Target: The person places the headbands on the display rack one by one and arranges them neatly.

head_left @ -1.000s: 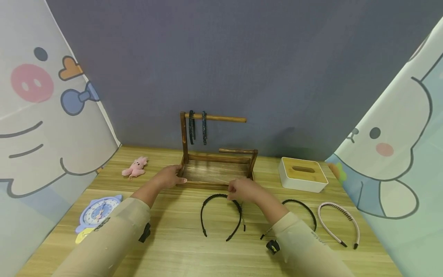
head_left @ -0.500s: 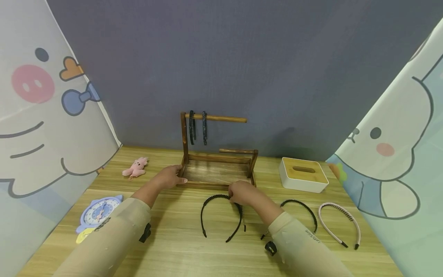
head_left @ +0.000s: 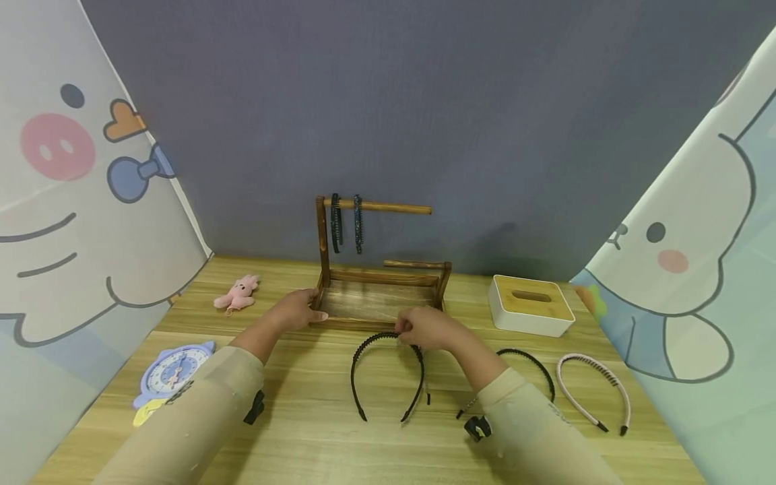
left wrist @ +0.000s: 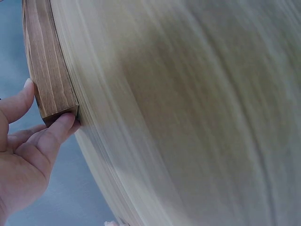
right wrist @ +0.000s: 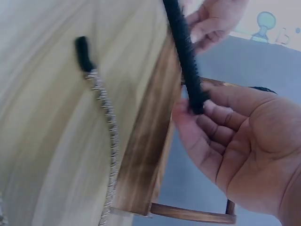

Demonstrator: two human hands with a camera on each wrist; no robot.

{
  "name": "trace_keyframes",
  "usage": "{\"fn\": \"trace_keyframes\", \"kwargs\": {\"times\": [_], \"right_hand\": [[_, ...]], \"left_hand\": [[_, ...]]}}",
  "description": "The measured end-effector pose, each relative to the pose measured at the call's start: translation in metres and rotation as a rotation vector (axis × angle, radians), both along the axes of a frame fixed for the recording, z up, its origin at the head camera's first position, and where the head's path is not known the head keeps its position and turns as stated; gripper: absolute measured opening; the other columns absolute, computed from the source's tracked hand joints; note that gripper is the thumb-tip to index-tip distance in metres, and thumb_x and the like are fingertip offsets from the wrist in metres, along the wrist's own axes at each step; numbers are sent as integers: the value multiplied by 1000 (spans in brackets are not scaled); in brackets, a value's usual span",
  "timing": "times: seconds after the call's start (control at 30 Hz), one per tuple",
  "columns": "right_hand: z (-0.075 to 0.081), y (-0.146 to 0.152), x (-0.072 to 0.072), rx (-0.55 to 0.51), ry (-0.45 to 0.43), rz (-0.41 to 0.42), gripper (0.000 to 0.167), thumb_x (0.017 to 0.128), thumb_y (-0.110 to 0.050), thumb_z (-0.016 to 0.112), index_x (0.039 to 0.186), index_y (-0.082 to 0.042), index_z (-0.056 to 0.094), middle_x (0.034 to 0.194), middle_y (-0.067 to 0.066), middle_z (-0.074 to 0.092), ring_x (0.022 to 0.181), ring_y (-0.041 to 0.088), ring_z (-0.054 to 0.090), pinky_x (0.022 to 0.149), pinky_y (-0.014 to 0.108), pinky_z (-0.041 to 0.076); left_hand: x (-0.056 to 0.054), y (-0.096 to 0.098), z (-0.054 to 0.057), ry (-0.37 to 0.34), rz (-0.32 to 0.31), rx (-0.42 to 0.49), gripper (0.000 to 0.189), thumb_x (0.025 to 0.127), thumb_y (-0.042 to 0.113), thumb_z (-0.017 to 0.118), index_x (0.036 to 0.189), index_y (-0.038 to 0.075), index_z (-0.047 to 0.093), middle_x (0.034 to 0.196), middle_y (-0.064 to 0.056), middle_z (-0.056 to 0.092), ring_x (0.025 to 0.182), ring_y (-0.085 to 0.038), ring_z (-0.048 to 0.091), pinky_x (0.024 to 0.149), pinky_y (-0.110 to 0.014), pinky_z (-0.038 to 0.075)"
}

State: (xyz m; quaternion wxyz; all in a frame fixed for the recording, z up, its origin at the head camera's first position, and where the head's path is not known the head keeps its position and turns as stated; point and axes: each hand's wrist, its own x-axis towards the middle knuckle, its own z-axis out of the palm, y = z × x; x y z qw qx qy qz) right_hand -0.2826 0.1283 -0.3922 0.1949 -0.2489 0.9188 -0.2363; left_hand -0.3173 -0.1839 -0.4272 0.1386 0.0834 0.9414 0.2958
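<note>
In the head view, my right hand [head_left: 429, 329] pinches a black ridged headband [head_left: 353, 370] near the top of its arch. The headband's arch is slightly raised off the table. The right wrist view shows the same headband [right wrist: 184, 52] between thumb and fingers. My left hand [head_left: 294, 310] grips the left front corner of a brown wooden rack [head_left: 322, 236], thumb along the front rail. Two dark headbands [head_left: 358, 225] hang from its upper bar. A thin metallic headband [right wrist: 113, 127] with a black tip lies beneath the right hand, mostly hidden in the head view.
To the right lie another black headband [head_left: 533, 361] and a pink headband [head_left: 564, 387]. A white tissue box [head_left: 527, 323] with a wooden lid stands behind them. On the left are a pink plush toy [head_left: 236, 295] and a blue toy clock [head_left: 176, 370].
The black headband has shifted slightly up and away from the table, with my right hand now pinching its arch. My left hand stays on the rack.
</note>
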Motion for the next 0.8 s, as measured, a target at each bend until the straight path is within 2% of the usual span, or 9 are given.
{"fn": "trace_keyframes", "kwargs": {"times": [0.17, 0.27, 0.33, 0.43, 0.57, 0.7, 0.8], "right_hand": [[8, 5, -1, -152, -150, -35, 17, 95, -19, 66, 109, -10, 66, 94, 2, 66, 75, 42, 64, 67, 52, 57], [13, 7, 0, -195, -191, -28, 20, 95, -21, 67, 111, -11, 68, 95, 2, 68, 76, 46, 64, 68, 52, 57], [16, 8, 2, -188, -179, -16, 20, 95, -21, 67, 112, -11, 69, 96, 1, 69, 75, 44, 65, 67, 47, 58], [23, 8, 5, -134, -106, 5, 22, 95, -21, 66, 115, -13, 70, 99, 0, 71, 77, 32, 68, 68, 39, 57], [34, 7, 10, -36, 78, 66, 28, 96, -21, 65, 122, -13, 69, 114, 1, 71, 97, 17, 67, 81, 35, 56], [43, 5, 16, 24, 226, 123, 30, 97, -22, 64, 126, -15, 67, 127, 2, 66, 113, 19, 63, 91, 39, 53], [47, 3, 19, 46, 292, 145, 26, 97, -23, 64, 123, -18, 68, 126, 0, 65, 113, 18, 62, 91, 38, 53]], "left_hand": [[0, -1, 0, -3, 0, 6, 75, 97, 27, 64, 154, -3, 25, 154, -30, 31, 140, -48, 31, 111, -60, 31], [0, 0, 0, -3, 1, 6, 75, 97, 27, 64, 154, -3, 25, 154, -30, 31, 140, -48, 32, 111, -60, 31], [0, 0, -1, -1, 2, 4, 75, 97, 27, 64, 154, -3, 26, 153, -30, 31, 139, -49, 32, 111, -60, 31], [0, 0, -1, -3, 15, 12, 75, 96, 27, 65, 154, -3, 26, 153, -30, 32, 140, -48, 32, 112, -60, 30], [0, 1, -2, -7, 20, 13, 76, 96, 27, 65, 154, -2, 26, 154, -30, 31, 140, -48, 31, 112, -60, 30], [-1, 0, -2, -1, 14, 7, 75, 96, 27, 64, 154, -2, 26, 154, -30, 30, 141, -48, 30, 113, -60, 30], [-2, 0, -3, 4, 11, 3, 75, 96, 27, 64, 154, -2, 26, 154, -29, 30, 141, -48, 30, 112, -60, 30]]}}
